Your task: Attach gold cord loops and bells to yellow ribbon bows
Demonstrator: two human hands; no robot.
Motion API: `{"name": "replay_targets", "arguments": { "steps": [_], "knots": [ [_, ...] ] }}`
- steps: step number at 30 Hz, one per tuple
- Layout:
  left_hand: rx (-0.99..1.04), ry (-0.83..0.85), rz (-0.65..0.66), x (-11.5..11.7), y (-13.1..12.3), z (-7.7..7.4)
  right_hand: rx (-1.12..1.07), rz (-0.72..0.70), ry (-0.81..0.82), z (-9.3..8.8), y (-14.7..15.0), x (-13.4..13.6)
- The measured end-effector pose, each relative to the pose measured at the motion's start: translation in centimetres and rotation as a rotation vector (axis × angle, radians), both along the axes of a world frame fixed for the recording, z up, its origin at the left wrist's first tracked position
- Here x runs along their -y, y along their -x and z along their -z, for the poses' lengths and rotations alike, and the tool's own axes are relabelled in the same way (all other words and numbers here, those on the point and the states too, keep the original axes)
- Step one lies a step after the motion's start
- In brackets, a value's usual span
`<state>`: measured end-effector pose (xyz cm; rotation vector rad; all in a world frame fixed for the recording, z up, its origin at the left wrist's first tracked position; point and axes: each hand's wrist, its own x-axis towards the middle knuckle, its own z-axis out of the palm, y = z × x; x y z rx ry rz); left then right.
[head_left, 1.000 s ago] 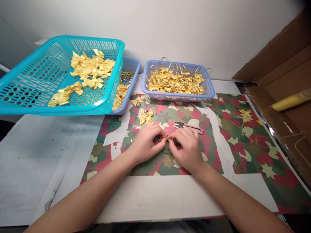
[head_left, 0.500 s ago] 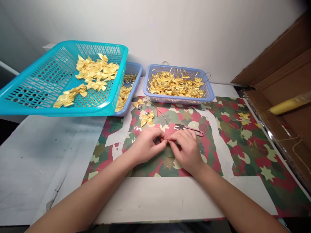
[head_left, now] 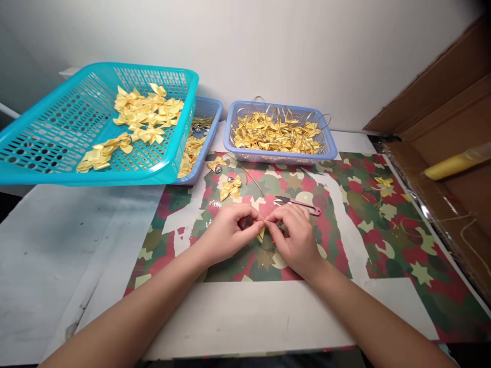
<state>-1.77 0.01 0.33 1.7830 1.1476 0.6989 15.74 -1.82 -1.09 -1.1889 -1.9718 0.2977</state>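
Hands: left hand [head_left: 226, 232] and right hand [head_left: 293, 237] pinch one small yellow bow [head_left: 262, 231] between meeting fingertips. Advisable: keep grip tight; pink snips [head_left: 299, 203] lie just beyond right hand

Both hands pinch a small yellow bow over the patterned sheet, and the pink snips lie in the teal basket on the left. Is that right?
Not quite. The head view shows the pink snips lying on the patterned sheet, just beyond the right hand, not in the teal basket, which holds only yellow bows. The rest stands: the left hand and the right pinch a small yellow bow over the sheet.
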Motion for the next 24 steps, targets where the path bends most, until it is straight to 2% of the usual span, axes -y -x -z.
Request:
{"name": "replay_targets", "arguments": {
  "steps": [24],
  "knots": [
    [0.039, 0.116, -0.029, 0.04, -0.16, -0.59, 0.017, -0.001, 0.001, -0.15, 0.2, 0.11]
  ]
}}
